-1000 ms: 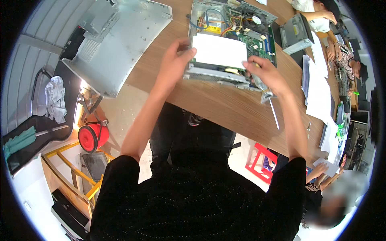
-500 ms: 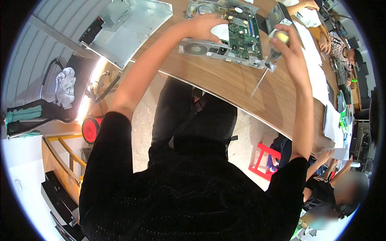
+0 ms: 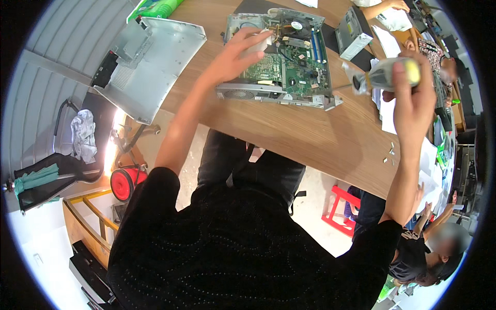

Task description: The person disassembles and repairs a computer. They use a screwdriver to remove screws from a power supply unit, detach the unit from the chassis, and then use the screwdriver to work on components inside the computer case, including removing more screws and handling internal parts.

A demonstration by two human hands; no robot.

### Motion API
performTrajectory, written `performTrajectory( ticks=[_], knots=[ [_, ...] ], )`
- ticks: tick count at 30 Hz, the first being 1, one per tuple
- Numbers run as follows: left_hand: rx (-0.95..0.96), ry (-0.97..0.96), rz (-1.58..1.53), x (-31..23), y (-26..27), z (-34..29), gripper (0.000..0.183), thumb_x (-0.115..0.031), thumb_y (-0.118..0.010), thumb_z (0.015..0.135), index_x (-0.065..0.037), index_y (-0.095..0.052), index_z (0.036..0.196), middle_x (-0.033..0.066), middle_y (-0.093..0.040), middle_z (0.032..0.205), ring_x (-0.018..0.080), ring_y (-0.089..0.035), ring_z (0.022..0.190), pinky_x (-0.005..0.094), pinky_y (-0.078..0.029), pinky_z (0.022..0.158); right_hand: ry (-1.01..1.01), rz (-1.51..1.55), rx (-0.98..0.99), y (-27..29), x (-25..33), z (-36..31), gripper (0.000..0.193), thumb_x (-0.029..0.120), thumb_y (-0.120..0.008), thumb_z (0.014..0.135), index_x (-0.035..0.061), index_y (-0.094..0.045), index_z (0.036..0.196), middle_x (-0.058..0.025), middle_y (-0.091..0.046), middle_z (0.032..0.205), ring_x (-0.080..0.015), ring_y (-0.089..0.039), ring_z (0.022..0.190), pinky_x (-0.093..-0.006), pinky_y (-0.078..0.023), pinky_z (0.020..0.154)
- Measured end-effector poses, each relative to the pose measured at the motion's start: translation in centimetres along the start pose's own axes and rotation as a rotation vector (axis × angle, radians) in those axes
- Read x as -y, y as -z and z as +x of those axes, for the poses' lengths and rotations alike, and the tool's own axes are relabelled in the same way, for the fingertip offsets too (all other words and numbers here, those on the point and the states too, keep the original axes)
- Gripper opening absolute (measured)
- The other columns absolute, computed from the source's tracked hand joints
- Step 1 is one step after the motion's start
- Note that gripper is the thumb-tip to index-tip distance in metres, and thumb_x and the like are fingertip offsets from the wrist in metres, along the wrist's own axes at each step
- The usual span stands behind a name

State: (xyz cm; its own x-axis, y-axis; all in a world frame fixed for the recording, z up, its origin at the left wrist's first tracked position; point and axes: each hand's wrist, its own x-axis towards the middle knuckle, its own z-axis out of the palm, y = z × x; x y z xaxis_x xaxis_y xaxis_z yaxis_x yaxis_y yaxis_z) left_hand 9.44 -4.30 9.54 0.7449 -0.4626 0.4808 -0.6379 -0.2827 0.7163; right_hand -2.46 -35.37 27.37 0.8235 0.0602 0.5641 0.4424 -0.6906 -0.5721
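My left hand [image 3: 232, 61] reaches over the left part of an uncovered desktop computer case [image 3: 305, 102], with its fingers stretched out. Beneath its fingertips is a small whitish piece [image 3: 259, 45]; whether they touch it I cannot tell. Inside the case lie a green circuit board [image 3: 302, 75] and a round fan [image 3: 296, 26]. A fan grille [image 3: 237, 95] shows on the near metal panel. Raised to the right of the case, my right hand [image 3: 413, 98] grips a screwdriver [image 3: 382, 76] by its thick, yellow-ended handle. Its thin shaft points left toward the case; clear plastic surrounds its front.
Left of the case stands a silver metal cover [image 3: 150, 67], with a green package [image 3: 157, 9] behind. A silver-black metal box [image 3: 354, 35] sits at the right. Small metal bits [image 3: 391, 152] lie near the table's right edge, by papers [image 3: 426, 163]. Other people sit along the right.
My right hand has moved right and toward me with the screwdriver, whose shaft swung from pointing down to pointing left. My left hand has shifted left and down, and more of the board shows.
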Motion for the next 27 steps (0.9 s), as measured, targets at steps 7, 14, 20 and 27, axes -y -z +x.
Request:
performTrajectory(
  ticks=[7,14,20,27],
  knots=[
    [-0.107,-0.007,-0.075,0.6,-0.2,-0.9,0.050,-0.030,-0.059,0.096,-0.010,-0.049,0.140,0.0146,-0.043,0.144,0.0303,-0.044,0.133,0.0472,-0.040,0.108,0.292,-0.042,0.036,-5.4,-1.9,4.2,0.024,0.021,-0.066,0.096,0.0030,-0.061,0.111,-0.0027,-0.064,0.081,-0.0057,-0.058,0.063,-0.0202,-0.046,0.054],
    [-0.150,-0.025,-0.121,0.5,-0.3,-0.7,0.051,-0.029,-0.066,0.091,-0.009,-0.054,0.136,0.0197,-0.050,0.138,0.0372,-0.049,0.127,0.0435,-0.037,0.108,0.168,-0.086,0.114,-5.3,-3.6,5.4,0.027,0.023,-0.060,0.100,0.0041,-0.060,0.119,-0.0071,-0.065,0.102,-0.0100,-0.064,0.083,-0.0240,-0.055,0.064],
    [-0.066,-0.065,-0.033,0.7,-0.2,-0.2,0.052,-0.028,-0.062,0.092,-0.007,-0.052,0.139,0.0174,-0.047,0.143,0.0315,-0.048,0.131,0.0414,-0.039,0.107,0.158,-0.162,0.067,-5.0,-4.8,5.5,0.033,0.027,-0.059,0.101,0.0032,-0.060,0.124,-0.0111,-0.068,0.103,-0.0152,-0.069,0.084,-0.0247,-0.056,0.062],
    [-0.076,-0.083,0.018,0.7,-0.3,0.0,0.053,-0.030,-0.063,0.090,-0.006,-0.054,0.137,0.0182,-0.049,0.143,0.0343,-0.049,0.130,0.0419,-0.036,0.110,0.260,-0.258,0.028,-5.2,-4.6,5.6,0.036,0.027,-0.059,0.101,0.0015,-0.059,0.126,-0.0148,-0.068,0.106,-0.0201,-0.071,0.085,-0.0262,-0.057,0.061]
  ],
)
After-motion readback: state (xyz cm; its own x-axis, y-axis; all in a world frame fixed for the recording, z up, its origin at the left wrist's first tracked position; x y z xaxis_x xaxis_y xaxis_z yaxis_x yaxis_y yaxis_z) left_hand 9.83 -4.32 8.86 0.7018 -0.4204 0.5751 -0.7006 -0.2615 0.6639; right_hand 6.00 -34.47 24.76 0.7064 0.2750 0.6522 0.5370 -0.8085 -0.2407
